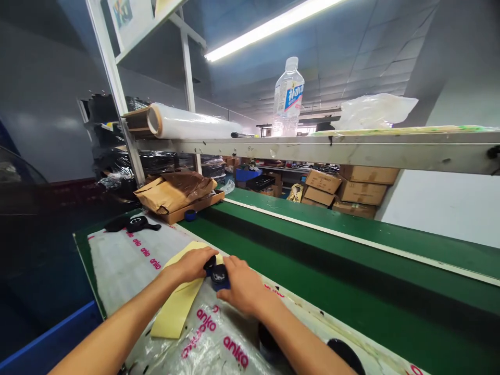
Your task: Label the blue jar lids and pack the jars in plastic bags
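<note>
My left hand (195,264) closes its fingers on a small round black piece (210,263), partly hidden by the fingertips. Close beside it, my right hand (242,285) grips a small round piece with a black top and blue lower part (220,276); a pale mark shows on its top. Under my left hand and forearm lies a yellow paper strip (174,314). Both hands are over a clear plastic sheet (117,265) printed with pink "anko" lettering. Partly behind my right forearm is a dark round thing (267,341), its kind unclear.
Black items (136,224) lie at the sheet's far left. A cardboard tray (195,208) holds brown paper, with a blue round piece (190,215) beside it. A green conveyor belt (312,265) runs along the right. Overhead, a shelf (297,151) carries a plastic bottle (288,99) and film roll (195,122).
</note>
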Tool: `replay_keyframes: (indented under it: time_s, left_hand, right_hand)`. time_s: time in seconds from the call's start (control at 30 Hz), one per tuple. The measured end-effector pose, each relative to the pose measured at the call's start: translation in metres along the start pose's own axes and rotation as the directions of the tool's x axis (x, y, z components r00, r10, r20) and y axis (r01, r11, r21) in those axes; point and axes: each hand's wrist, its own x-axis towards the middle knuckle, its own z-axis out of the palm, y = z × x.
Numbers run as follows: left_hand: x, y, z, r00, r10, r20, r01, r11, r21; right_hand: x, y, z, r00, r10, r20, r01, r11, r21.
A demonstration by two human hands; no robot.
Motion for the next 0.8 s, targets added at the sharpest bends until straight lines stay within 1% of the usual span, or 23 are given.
replay_keyframes:
  time_s: [0.07,0.13,0.2,0.3,0.4,0.47,0.53,0.6,0.7,0.8]
  left_hand:
    - [-0.002,0.007,-0.001,1.0,0.003,-0.022,-0.003,1.0,0.016]
    - [-0.006,0.014,-0.004,0.998,0.001,-0.058,0.0,1.0,0.017]
    - [-0.011,0.02,-0.004,0.996,0.019,-0.092,-0.019,1.0,-0.003]
    - [-0.017,0.037,0.004,0.99,0.08,-0.116,-0.087,0.995,-0.058]
    - [-0.016,0.064,0.016,0.986,0.142,-0.09,-0.15,0.985,-0.088]
    - [-0.009,0.084,0.022,0.983,0.173,-0.06,-0.178,0.98,-0.085]
    - [-0.001,0.101,0.027,0.981,0.189,-0.042,-0.191,0.979,-0.068]
    - [0.006,0.112,0.032,0.98,0.199,-0.027,-0.2,0.979,-0.044]
    - [0.011,0.119,0.039,0.978,0.208,-0.01,-0.208,0.978,-0.018]
    - [0.01,0.118,0.045,0.977,0.212,0.001,-0.212,0.977,-0.021]
  right_hand:
    - [0.015,-0.01,0.016,1.0,0.012,-0.015,-0.012,1.0,-0.012]
    - [0.016,-0.005,0.016,0.999,0.042,-0.033,-0.042,0.999,-0.023]
    - [0.005,0.01,0.001,0.996,0.075,-0.052,-0.077,0.996,-0.037]
    - [-0.034,0.048,-0.036,0.988,0.132,-0.076,-0.136,0.989,-0.05]
    - [-0.08,0.086,-0.067,0.972,0.218,-0.084,-0.223,0.974,-0.044]
    - [-0.102,0.103,-0.075,0.96,0.272,-0.07,-0.274,0.961,-0.029]
    - [-0.113,0.111,-0.074,0.954,0.296,-0.045,-0.297,0.955,0.002]
    - [-0.113,0.115,-0.067,0.953,0.302,-0.028,-0.3,0.953,0.047]
    - [-0.103,0.117,-0.055,0.952,0.307,0.006,-0.305,0.945,0.116]
    - [-0.092,0.122,-0.048,0.952,0.299,0.063,-0.305,0.933,0.19]
